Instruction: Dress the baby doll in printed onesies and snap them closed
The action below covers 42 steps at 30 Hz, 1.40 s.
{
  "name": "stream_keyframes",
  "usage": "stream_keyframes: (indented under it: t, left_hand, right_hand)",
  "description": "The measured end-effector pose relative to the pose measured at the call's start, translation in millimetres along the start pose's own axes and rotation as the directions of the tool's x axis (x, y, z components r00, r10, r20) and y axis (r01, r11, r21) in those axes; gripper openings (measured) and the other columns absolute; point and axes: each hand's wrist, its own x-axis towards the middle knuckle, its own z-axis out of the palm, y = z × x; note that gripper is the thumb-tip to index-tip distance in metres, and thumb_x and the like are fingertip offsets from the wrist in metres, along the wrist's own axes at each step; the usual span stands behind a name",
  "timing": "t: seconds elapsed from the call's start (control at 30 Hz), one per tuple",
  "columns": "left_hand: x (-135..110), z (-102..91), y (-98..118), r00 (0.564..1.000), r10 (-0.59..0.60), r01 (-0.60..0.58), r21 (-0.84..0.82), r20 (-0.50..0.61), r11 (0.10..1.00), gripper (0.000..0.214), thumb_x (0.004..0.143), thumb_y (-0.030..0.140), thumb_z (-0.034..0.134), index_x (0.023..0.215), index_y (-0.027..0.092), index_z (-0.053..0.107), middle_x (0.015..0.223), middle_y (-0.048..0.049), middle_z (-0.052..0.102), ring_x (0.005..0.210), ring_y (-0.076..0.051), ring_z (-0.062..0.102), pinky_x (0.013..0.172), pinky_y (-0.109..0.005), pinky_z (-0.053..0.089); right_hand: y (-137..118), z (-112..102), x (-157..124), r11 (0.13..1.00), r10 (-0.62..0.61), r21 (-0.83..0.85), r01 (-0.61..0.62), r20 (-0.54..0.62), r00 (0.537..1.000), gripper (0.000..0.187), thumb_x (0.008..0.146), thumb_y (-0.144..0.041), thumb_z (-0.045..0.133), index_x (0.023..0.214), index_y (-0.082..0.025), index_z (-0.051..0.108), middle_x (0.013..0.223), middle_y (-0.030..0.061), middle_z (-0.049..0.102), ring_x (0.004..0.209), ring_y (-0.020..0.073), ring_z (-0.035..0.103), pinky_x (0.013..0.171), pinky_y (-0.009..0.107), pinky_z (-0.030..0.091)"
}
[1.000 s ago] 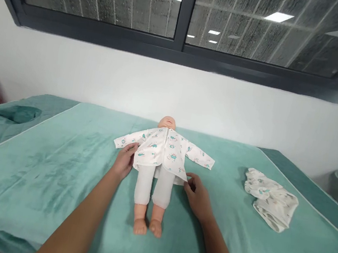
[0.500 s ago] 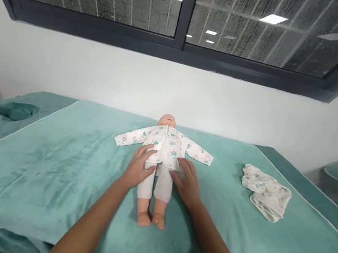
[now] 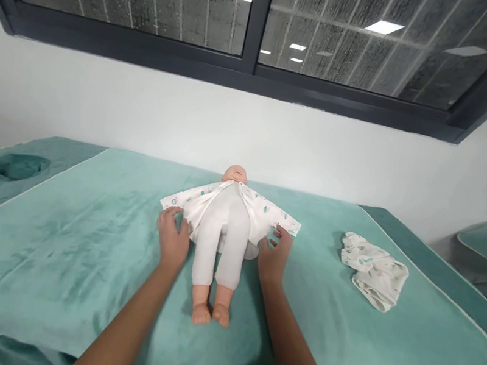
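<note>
A baby doll (image 3: 224,222) lies on its back, head away from me, with a white padded body and bare feet. It wears a white printed baby jacket (image 3: 261,216) whose front lies spread to both sides, baring the white torso. The sleeves stretch outward. My left hand (image 3: 172,240) is at the jacket's left panel, just below the sleeve, thumb and fingers apart. On the other side my right hand (image 3: 274,258) is at the right panel near the cuff, fingers curved and apart from the thumb. Neither hand visibly grips the cloth.
A folded white printed garment (image 3: 374,272) lies to the right on the green bed cover (image 3: 75,254). A darker green cloth loop (image 3: 10,165) is at the far left. Behind the bed are a white wall (image 3: 144,111) and a dark-framed window (image 3: 248,66).
The jacket's front panels, closed over the doll's torso before, now lie opened out to the sides. My hands have moved outward, away from the doll's middle.
</note>
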Motion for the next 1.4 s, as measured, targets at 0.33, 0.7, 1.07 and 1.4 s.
stream_keyframes:
  t: [0.33,0.7,1.07,1.4]
  left_hand:
    - [-39.2,-21.4,28.6,0.856,-0.204,0.091,0.25,0.475,0.964,0.039,0.091,0.05,0.047,0.119,0.024,0.058,0.089,-0.0033,0.068,0.083,-0.024,0.063,0.076,-0.034,0.043]
    - [-63.1,-4.1,43.5,0.87,-0.204,0.112,0.222,0.449,0.968,0.049,0.092,0.048,0.044,0.135,0.026,0.051,0.112,-0.0087,0.067,0.102,-0.029,0.062,0.091,-0.044,0.045]
    - [-108.5,-38.6,37.1,0.7,0.145,-0.181,-0.023,0.699,0.983,0.062,0.08,0.039,0.069,0.138,0.033,0.048,0.161,-0.008,0.016,0.149,-0.037,0.016,0.114,-0.058,0.034]
    - [-129.0,-14.7,55.9,0.548,0.42,-0.675,0.086,0.723,0.733,0.039,0.082,0.027,0.068,0.12,0.033,0.063,0.151,-0.009,0.039,0.141,-0.041,0.03,0.105,-0.068,0.036]
  right_hand:
    - [8.1,-43.3,-32.7,0.987,-0.143,-0.05,0.154,0.17,0.975,0.028,0.087,-0.022,0.047,0.114,-0.022,0.055,0.122,0.0119,0.053,0.118,0.0237,0.05,0.102,0.046,0.043]
    - [94.9,-219.4,76.7,0.473,-0.058,-0.862,0.185,0.179,0.982,0.052,0.09,-0.036,0.049,0.139,-0.017,0.046,0.141,0.0202,0.048,0.125,0.0389,0.044,0.1,0.057,0.035]
    - [59.8,-213.3,105.3,0.796,0.148,-0.6,0.082,0.325,0.934,0.027,0.092,-0.041,0.043,0.095,-0.021,0.06,0.089,0.0057,0.066,0.083,0.0216,0.061,0.079,0.035,0.047]
    - [-124.6,-144.0,77.5,0.837,0.01,0.485,-0.255,0.452,0.892,0.017,0.08,-0.036,0.069,0.092,-0.023,0.066,0.092,-0.001,0.064,0.091,0.0149,0.061,0.084,0.029,0.052]
